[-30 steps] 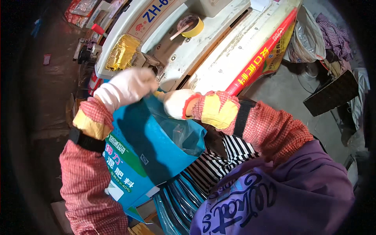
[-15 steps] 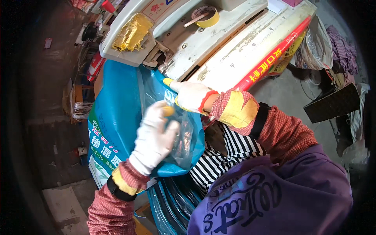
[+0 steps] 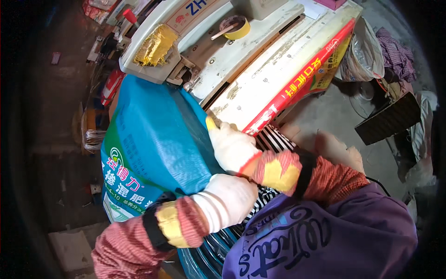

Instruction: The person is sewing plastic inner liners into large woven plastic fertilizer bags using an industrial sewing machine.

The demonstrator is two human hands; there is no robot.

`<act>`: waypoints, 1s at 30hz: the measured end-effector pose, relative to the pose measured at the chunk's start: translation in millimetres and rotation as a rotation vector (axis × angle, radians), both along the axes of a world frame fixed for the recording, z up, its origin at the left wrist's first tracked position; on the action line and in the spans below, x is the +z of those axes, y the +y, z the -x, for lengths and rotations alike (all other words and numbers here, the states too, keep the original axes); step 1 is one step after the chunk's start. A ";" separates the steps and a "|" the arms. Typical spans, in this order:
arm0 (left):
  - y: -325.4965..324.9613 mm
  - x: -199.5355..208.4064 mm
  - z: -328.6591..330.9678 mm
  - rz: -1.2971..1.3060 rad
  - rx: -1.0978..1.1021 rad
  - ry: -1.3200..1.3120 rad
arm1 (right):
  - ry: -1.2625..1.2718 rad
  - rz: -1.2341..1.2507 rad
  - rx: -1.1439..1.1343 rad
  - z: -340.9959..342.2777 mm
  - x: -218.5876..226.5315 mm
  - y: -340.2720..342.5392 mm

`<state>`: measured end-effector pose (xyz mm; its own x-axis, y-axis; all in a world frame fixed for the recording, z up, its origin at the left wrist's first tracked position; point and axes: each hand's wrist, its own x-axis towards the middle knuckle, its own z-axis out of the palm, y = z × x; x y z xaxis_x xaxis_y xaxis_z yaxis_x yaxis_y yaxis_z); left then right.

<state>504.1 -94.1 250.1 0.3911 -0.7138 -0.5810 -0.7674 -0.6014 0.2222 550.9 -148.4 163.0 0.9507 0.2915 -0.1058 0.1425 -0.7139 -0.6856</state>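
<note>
A large blue woven bag [image 3: 158, 125] with a green and white printed face lies against the head of a white sewing machine [image 3: 153, 51]. My gloved right hand [image 3: 232, 146] is closed on the bag's near right edge, its yellow-tipped thumb pointing at the machine bed [image 3: 260, 65]. Just below it, my gloved left hand [image 3: 225, 200] is closed at the bag's lower corner; its fingertips are turned away from view. More folded blue bags [image 3: 209, 255] with shiny edges hang below, by my lap.
On the machine bed sits a yellow tape roll [image 3: 234, 29] with a thin stick across it. A red and yellow printed strip [image 3: 302, 79] runs along the table's front edge. To the right are a dark board [image 3: 388, 118], a white sack [image 3: 364, 51] and a checked cloth [image 3: 395, 53].
My left hand has moved down and right from the bag's clear inner film to its lower edge. The right hand has come slightly nearer, and the bag's opening is now folded flat.
</note>
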 end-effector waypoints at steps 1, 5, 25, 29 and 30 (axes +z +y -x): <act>-6.2 19.7 -6.7 -0.100 0.055 0.098 | 0.007 0.021 0.077 1.1 -8.7 -0.7; 31.2 61.1 -87.1 -0.268 -0.248 -0.164 | -0.158 0.182 0.075 16.8 -22.4 -20.4; 85.9 -25.2 -144.7 -0.163 0.163 -0.436 | -0.061 -0.483 0.575 -142.9 -46.0 30.5; 128.8 -42.3 -192.9 -0.101 0.545 -0.730 | 0.583 -1.221 0.364 -123.2 -41.7 33.8; 151.5 -49.1 -199.1 -0.038 0.619 -0.831 | 0.978 -1.207 0.134 -107.0 0.2 27.2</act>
